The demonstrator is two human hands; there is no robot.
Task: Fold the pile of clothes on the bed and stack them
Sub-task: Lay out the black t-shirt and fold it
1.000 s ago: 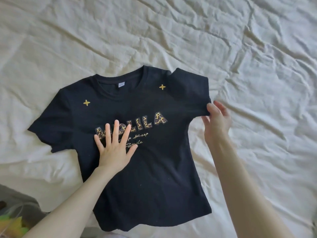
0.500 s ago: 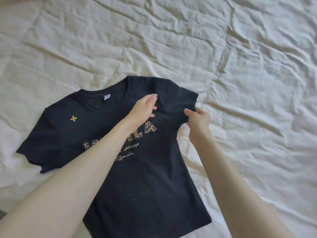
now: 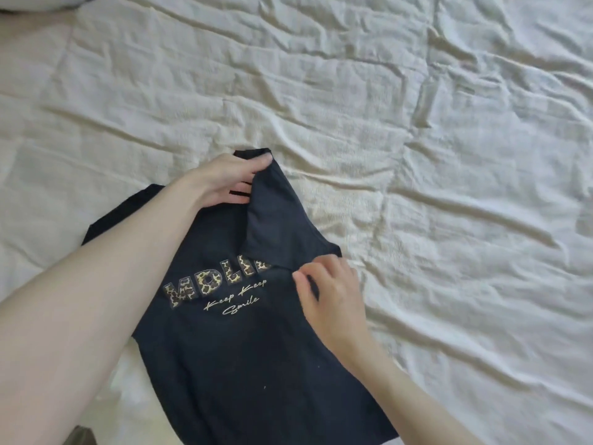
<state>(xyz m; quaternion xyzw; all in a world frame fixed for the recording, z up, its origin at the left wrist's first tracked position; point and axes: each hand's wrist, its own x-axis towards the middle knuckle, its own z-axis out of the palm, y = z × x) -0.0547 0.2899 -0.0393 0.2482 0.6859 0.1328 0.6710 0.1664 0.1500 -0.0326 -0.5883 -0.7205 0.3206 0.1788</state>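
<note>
A black T-shirt [image 3: 244,354] with leopard-print letters and gold script lies face up on the bed. Its right sleeve and shoulder are turned inward over the chest, covering the end of the lettering. My left hand [image 3: 224,179] reaches across the shirt and pinches the top of that turned-in part near the shoulder. My right hand [image 3: 327,290] grips the fold's lower edge at the shirt's right side, just right of the lettering. My left forearm hides the collar and much of the left sleeve.
The cream, wrinkled bedsheet [image 3: 417,123] spreads out on every side of the shirt, with wide room to the right and beyond. A dark strip of the bed's near edge [image 3: 80,436] shows at the bottom left.
My left hand left the chest lettering and went to the right shoulder. Both hands have turned the right sleeve inward over the shirt's front. The view has shifted closer.
</note>
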